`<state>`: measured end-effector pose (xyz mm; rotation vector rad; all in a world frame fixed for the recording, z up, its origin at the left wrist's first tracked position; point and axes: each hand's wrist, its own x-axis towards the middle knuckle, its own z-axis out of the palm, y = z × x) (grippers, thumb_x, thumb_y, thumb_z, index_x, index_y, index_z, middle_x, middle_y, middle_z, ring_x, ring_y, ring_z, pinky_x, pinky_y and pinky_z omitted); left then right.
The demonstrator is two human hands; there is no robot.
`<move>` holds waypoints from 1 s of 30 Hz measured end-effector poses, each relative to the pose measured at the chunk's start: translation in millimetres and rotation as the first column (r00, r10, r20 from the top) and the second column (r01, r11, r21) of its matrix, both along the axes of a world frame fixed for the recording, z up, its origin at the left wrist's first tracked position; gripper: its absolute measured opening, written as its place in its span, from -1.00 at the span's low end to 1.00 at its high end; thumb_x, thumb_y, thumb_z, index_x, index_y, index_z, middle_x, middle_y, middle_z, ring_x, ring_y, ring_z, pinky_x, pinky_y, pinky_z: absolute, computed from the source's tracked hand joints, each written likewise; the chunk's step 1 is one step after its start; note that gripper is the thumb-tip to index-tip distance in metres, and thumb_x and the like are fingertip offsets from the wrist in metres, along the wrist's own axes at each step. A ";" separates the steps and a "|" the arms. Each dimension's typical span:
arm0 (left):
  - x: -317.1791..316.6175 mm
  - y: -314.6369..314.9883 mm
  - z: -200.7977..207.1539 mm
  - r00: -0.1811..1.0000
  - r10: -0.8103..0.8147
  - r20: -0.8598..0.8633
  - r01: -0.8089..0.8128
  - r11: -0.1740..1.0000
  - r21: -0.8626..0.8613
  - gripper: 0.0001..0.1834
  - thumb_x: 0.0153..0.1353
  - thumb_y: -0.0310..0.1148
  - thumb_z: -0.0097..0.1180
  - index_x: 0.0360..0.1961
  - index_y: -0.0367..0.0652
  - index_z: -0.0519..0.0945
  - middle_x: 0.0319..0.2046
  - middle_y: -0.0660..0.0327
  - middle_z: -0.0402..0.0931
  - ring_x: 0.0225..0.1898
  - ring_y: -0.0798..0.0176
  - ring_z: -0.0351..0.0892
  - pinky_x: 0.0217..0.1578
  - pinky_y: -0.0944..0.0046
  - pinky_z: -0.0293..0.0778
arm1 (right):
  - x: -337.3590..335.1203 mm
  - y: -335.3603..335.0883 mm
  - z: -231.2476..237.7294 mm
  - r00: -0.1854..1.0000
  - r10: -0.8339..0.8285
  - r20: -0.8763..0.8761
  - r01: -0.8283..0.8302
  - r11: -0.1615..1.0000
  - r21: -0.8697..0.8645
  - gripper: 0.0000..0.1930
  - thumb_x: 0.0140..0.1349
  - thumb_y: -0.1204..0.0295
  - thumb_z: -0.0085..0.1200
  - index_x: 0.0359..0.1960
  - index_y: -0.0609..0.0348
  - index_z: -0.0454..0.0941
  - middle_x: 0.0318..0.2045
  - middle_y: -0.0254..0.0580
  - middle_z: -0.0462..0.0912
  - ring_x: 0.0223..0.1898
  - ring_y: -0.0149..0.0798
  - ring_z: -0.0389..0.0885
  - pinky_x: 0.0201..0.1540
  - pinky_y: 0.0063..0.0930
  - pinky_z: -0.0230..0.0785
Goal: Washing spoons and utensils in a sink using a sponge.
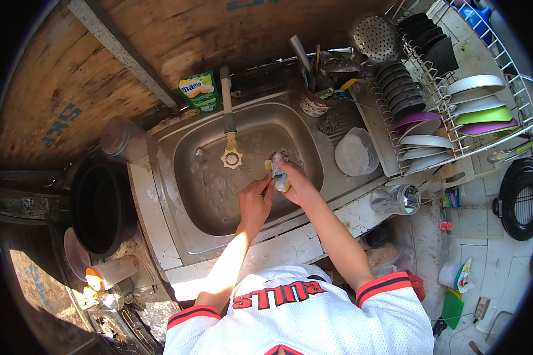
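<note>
Could catch the clear cylindrical jar (387, 200) at the front of the cracked white-tiled counter (156, 219) with an outward swing of the right forearm (340, 245). Reaches to the small yellow-and-grey, sponge-like bundle (282, 178) with the left hand (256, 202); cannot tell whether with fingers pinched together or apart. Holds that bundle in the right hand (296, 182), with fingers clamped around it, above the right part of the dull steel basin (204, 195). Might lose it through a hard squeeze on a wet surface. Risks bumping the round whitish plastic tub (356, 152) by straying right, or rapping knuckles on the cream tap with a star-shaped handle (231, 148) by straying left. Could unsettle the closely loaded white wire rack (454, 157) beyond by jolting the tub against it.
</note>
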<state>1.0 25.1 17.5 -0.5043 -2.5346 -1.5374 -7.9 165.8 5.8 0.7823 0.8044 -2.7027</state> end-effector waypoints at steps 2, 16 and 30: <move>-0.6 10.3 -3.3 0.994 -0.017 0.109 0.010 0.998 0.057 -0.76 0.10 -0.39 0.19 -0.19 -0.21 0.63 -0.50 0.06 0.55 -0.55 0.16 0.53 -0.50 0.22 0.42 | -6.0 3.2 -15.9 0.989 0.011 -0.146 0.037 0.944 0.326 -0.77 0.28 0.25 0.02 -0.25 0.17 0.52 -0.30 -0.26 0.58 -0.30 -0.36 0.57 -0.36 -0.42 0.42; -115.7 67.0 -66.5 0.407 -0.594 0.694 -0.486 0.502 0.715 -0.72 0.29 -0.23 0.00 -0.20 -0.28 0.47 -0.34 0.13 0.54 -0.20 0.16 0.54 -0.24 0.23 0.47 | 3.6 22.6 -6.6 0.934 0.351 0.072 -0.260 0.528 0.808 -0.59 0.26 0.12 0.01 -0.34 0.31 0.55 -0.50 -0.20 0.58 -0.53 -0.34 0.50 -0.46 -0.44 0.32; -81.5 69.1 -27.2 0.372 -0.510 0.776 -0.363 0.689 0.627 -0.71 0.33 -0.27 -0.09 -0.10 -0.30 0.40 -0.25 0.06 0.51 -0.26 0.13 0.57 -0.25 0.15 0.56 | 13.5 86.0 51.1 0.962 0.255 -0.100 0.039 0.235 0.971 -0.69 0.26 0.31 -0.03 -0.03 0.20 0.51 -0.20 0.04 0.61 -0.18 -0.07 0.57 -0.11 -0.33 0.38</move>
